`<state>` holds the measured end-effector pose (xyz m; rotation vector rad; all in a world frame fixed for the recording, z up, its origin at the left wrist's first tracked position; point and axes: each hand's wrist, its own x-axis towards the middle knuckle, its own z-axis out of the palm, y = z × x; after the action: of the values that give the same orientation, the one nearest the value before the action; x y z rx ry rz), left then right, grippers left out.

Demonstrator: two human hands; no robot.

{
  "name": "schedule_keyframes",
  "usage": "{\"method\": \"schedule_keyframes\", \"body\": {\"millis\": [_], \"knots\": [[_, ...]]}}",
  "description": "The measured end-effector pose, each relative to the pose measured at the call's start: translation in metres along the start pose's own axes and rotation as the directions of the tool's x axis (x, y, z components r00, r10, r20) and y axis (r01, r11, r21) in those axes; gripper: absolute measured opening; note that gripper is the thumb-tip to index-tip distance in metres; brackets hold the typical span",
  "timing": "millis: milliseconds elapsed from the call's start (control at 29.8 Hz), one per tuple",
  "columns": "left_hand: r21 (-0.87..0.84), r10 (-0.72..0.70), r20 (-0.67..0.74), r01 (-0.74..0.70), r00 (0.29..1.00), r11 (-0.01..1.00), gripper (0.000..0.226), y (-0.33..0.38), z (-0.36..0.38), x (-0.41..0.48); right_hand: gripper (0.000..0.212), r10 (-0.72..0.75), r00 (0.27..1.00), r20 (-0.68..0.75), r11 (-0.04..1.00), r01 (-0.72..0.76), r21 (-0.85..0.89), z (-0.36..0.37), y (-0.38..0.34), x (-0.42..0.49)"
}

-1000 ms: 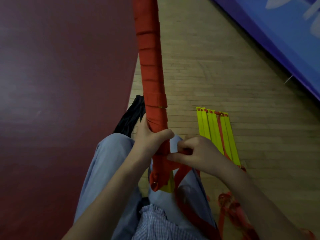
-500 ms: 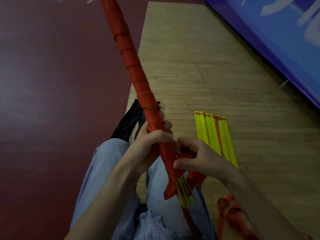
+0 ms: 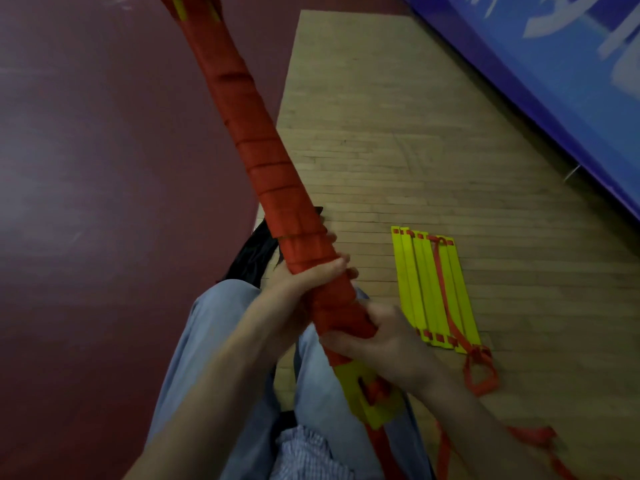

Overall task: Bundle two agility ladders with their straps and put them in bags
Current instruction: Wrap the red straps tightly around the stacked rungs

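Strap-wound ladder bundle (image 3: 266,174) gripped by left hand (image 3: 304,275) and right hand (image 3: 377,337); second ladder (image 3: 433,289) laid flat at right.

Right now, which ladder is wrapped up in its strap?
The held ladder, gripped by the left hand and right hand: red strap winds all along it. The floor ladder lies flat, its yellow rungs showing.

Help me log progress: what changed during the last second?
The wrapped ladder tilted, top swinging left. The right hand went from pinching the strap to gripping the ladder below the left hand, which kept its grip. The second ladder stayed flat on the floor.
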<state>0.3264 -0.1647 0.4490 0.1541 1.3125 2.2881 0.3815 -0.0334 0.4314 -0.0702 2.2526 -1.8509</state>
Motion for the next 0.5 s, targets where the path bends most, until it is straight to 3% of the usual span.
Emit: {"method": "schedule_keyframes", "body": {"millis": [67, 134, 202, 269, 336, 437, 504], "knots": [[-0.050, -0.024, -0.085, 0.020, 0.996, 0.999, 0.047, -0.006, 0.006, -0.004, 0.016, 0.040, 0.999, 0.016, 0.999, -0.040, -0.021, 0.007, 0.001, -0.003], [-0.075, -0.049, -0.091, 0.042, 0.995, 0.996, 0.047, -0.004, 0.004, -0.006, 0.025, 0.069, 0.987, 0.146, 0.998, -0.068, -0.011, 0.004, 0.001, -0.002], [-0.191, -0.064, 0.006, 0.064, 0.998, 0.979, 0.045, 0.000, 0.000, -0.006, 0.038, 0.080, 0.950, 0.302, 0.997, -0.081, -0.011, -0.004, -0.004, -0.001], [-0.311, -0.045, 0.143, 0.088, 0.989, 0.946, 0.053, 0.000, -0.002, -0.004, 0.031, 0.106, 0.911, 0.399, 0.994, -0.108, -0.017, -0.010, -0.009, 0.001], [-0.326, -0.008, 0.237, 0.087, 0.971, 0.941, 0.063, 0.000, -0.001, -0.002, 0.027, 0.131, 0.897, 0.422, 0.990, -0.141, -0.007, -0.011, -0.011, 0.002], [-0.083, -0.012, 0.237, 0.033, 0.972, 0.996, 0.067, 0.004, 0.001, 0.001, 0.023, 0.059, 0.937, 0.343, 0.997, -0.072, 0.027, -0.008, -0.005, 0.000], [0.167, -0.016, 0.120, -0.004, 0.993, 0.986, 0.057, 0.008, 0.002, 0.000, 0.019, 0.003, 0.970, 0.245, 1.000, -0.005, 0.008, -0.005, -0.001, -0.003]]}}
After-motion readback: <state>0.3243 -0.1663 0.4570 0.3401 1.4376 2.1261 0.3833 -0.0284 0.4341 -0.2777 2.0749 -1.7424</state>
